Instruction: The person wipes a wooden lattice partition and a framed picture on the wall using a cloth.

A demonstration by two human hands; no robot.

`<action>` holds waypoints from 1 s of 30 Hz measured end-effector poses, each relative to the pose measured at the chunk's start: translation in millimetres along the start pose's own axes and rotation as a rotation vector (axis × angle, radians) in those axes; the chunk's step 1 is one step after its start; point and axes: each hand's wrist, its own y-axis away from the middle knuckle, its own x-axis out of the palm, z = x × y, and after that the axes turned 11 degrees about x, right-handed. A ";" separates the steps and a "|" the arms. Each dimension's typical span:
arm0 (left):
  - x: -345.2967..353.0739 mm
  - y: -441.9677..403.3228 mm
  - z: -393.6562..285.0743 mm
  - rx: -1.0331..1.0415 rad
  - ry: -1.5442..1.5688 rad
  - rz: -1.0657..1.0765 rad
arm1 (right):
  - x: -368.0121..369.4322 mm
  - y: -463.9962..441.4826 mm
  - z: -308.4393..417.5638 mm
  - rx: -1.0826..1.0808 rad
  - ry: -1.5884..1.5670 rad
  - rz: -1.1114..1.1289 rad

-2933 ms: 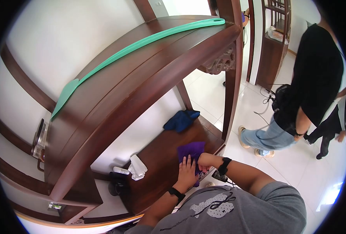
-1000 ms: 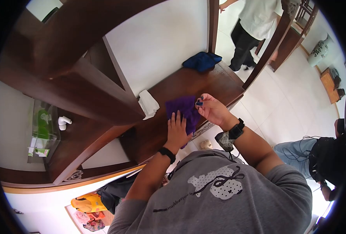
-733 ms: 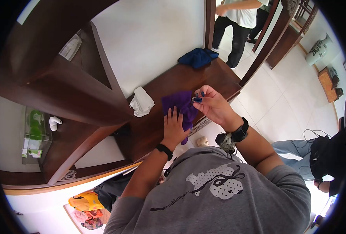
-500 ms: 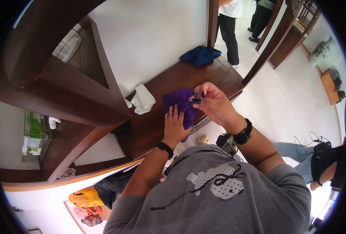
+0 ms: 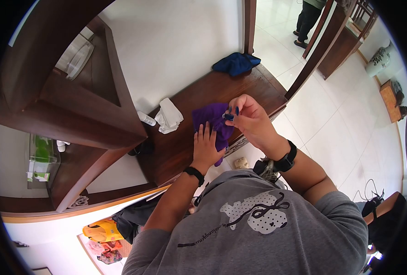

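Purple cloth (image 5: pixel 210 112) lies bunched on the dark wooden bench top. Flat on its lower part rests my left hand (image 5: pixel 206 147), fingers spread, pressing rather than gripping it. My right hand (image 5: pixel 254 123) is raised over the cloth's right side, with thumb and fingertips pinched together. Something small and shiny shows at those dark-painted fingertips, too small to name. A crumpled white cloth or tissue (image 5: pixel 169 115) sits left of the purple cloth, beside a small white tube or bottle (image 5: pixel 146 118).
The wooden bench (image 5: pixel 166 156) runs along a white wall. A dark blue cushion or folded cloth (image 5: pixel 237 63) lies at its far end. Dark curved shelving (image 5: pixel 93 123) stands close on the left. Another person's legs (image 5: pixel 308 23) show at the back; an arm (image 5: pixel 389 208) shows at lower right.
My hands have barely moved. My view has shifted slightly, showing more of the white tube. The person in white at the back is out of view.
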 end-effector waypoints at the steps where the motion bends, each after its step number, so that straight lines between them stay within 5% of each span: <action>1: 0.0 0.2 -0.1 0.000 -0.002 0.002 | 1.0 0.5 -0.2 -0.001 -0.014 -0.019; 30: 2.0 2.9 -0.9 -0.002 0.016 -0.038 | 8.4 -0.6 -10.3 -0.052 -0.008 0.032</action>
